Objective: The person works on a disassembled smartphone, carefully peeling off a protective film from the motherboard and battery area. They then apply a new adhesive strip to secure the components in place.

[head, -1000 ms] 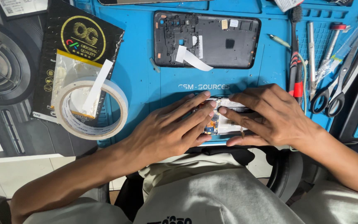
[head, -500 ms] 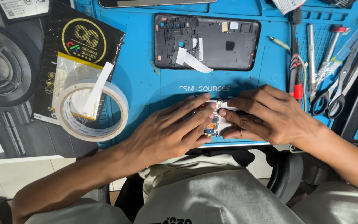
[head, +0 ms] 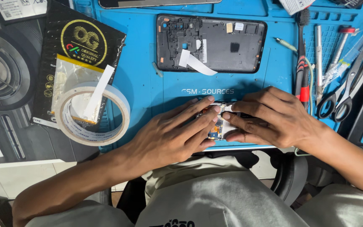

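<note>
A small circuit board (head: 218, 124) is lying on the blue work mat (head: 148, 90), near the mat's front edge, and both hands are covering most of it. Only a strip of the board is showing between the fingertips, with orange and blue parts and a white patch on it.

The left hand (head: 169, 136) is lying flat over the board's left part, palm down. Its fingers are stretched out and lying close together, with only narrow gaps between them, and the tips are pressing on the board. The right hand (head: 274, 120) is coming in from the other side, its fingers bent a little and held close together, the fingertips touching the board's right part and the white patch. The tips of the two hands are almost meeting over the board. Neither hand is gripping anything; both are pressing down with flat fingers.

Farther back on the mat, an opened phone body (head: 211, 44) is lying with its dark inside facing up and a white strip sticking out of it. To the left, a roll of tape (head: 92, 113) is resting on a black packet (head: 80, 46). To the right, a pair of scissors (head: 341, 98) and a red-handled tool (head: 303, 84) are lying beside other tools.
</note>
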